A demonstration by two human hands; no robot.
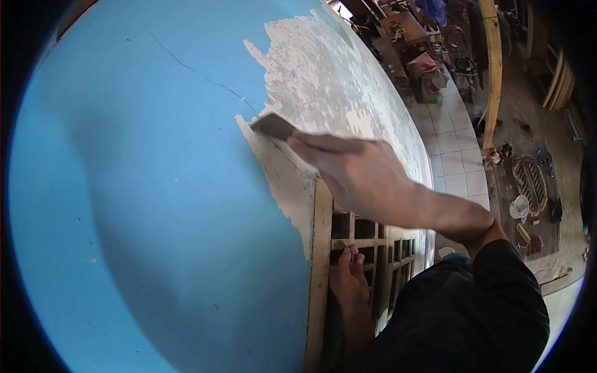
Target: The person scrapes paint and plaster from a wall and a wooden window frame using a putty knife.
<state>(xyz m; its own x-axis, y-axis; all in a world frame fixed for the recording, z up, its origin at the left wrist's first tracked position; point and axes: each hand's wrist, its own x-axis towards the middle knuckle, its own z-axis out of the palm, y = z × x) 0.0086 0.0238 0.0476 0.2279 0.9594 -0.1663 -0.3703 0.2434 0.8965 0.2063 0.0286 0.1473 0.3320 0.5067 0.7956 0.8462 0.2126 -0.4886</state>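
My right hand [357,171] grips a flat scraper [273,126], its blade against the wall at the edge of the blue paint [168,143]. Around the blade, paint is gone and a pale grey-white bare patch [311,74] shows, with a ragged border. A thin dark crack [199,73] runs across the blue paint toward the blade. Lower down, my left hand [351,280] has its fingers curled over a bar of a wooden window lattice [352,230], beside the wooden frame [318,248].
Far below lies a white tiled strip [457,143] and a brown floor. A wooden post [492,74] stands at the right. A white tub [518,206], a woven item [530,183] and cluttered furniture [404,28] are on the floor.
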